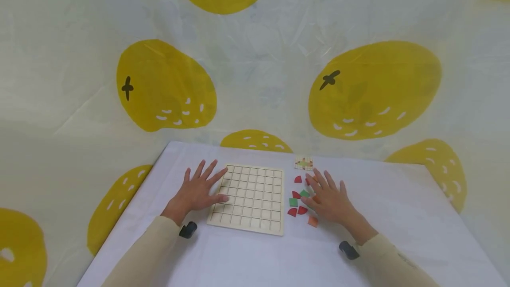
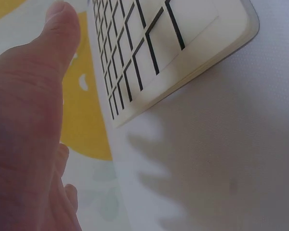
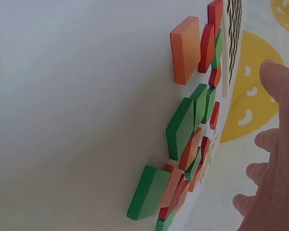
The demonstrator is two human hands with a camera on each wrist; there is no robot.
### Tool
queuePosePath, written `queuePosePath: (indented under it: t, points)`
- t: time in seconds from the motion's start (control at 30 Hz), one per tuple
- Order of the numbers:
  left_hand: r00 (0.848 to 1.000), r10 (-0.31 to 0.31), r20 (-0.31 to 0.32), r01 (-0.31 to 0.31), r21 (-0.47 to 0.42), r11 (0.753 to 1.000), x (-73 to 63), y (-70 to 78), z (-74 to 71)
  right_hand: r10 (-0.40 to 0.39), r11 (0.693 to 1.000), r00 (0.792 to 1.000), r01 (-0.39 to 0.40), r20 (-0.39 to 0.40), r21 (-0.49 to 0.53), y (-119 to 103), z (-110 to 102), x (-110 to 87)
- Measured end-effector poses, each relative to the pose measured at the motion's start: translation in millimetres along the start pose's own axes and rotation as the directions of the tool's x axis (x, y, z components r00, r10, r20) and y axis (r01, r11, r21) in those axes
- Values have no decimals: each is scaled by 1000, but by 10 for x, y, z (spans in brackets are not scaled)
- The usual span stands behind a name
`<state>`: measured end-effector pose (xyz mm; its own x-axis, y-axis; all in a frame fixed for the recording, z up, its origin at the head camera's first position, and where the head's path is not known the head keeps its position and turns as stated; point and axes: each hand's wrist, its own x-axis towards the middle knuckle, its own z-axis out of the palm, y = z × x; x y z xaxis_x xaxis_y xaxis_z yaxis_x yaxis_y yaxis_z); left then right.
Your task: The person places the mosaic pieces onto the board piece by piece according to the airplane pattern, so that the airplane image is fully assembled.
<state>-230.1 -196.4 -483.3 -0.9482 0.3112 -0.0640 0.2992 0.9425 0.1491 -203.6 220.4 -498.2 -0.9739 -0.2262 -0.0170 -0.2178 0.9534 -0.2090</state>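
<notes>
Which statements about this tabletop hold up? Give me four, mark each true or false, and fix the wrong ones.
1. A pale, wood-like, gridded square board lies on the white cloth-covered table. True.
2. Flat red, green and orange geometric pieces lie right of the board. True.
3. The board's cells are filled with these pieces. False: every visible cell is bare.
4. The left hand pinches a green piece. False: its fingers are spread near the board, holding nothing.

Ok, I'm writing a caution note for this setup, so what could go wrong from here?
The right hand is spread over closely scattered coloured pieces; a low sweep might scatter them further.
The left hand reaches over an edge of the grid board, so a bump could shift it.
The pattern card lies near the table's far edge and might get knocked off.
</notes>
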Motion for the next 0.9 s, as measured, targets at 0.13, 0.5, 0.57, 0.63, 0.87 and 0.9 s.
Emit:
queuePosePath:
  t: [0.13, 0.5, 0.57, 0.63, 0.87, 0.9]
  points:
    - [1000, 12, 10, -11, -2, 1000, 28, -16, -7, 3, 1000, 1000, -3, 5, 5, -1, 9, 6]
    - [998, 3, 63, -1, -33, 999, 75, -110, -12, -7, 1000, 1000, 7, 8, 0, 44, 37, 56]
    - [997, 4, 72, -2, -35, 999, 85, -134, -12, -10, 1000, 1000, 10, 2, 9, 58, 39, 64]
    - [997, 11, 76, -8, -33, 999, 94, -158, -11, -16, 1000, 1000, 16, -6, 17, 72, 40, 71]
    - [995, 16, 102, -11, -46, 999, 101, -237, -32, -34, 999, 999, 34, -9, 36, 132, 63, 104]
    - [994, 18, 105, -13, -52, 999, 102, -243, -39, -33, 999, 999, 33, -7, 37, 141, 66, 107]
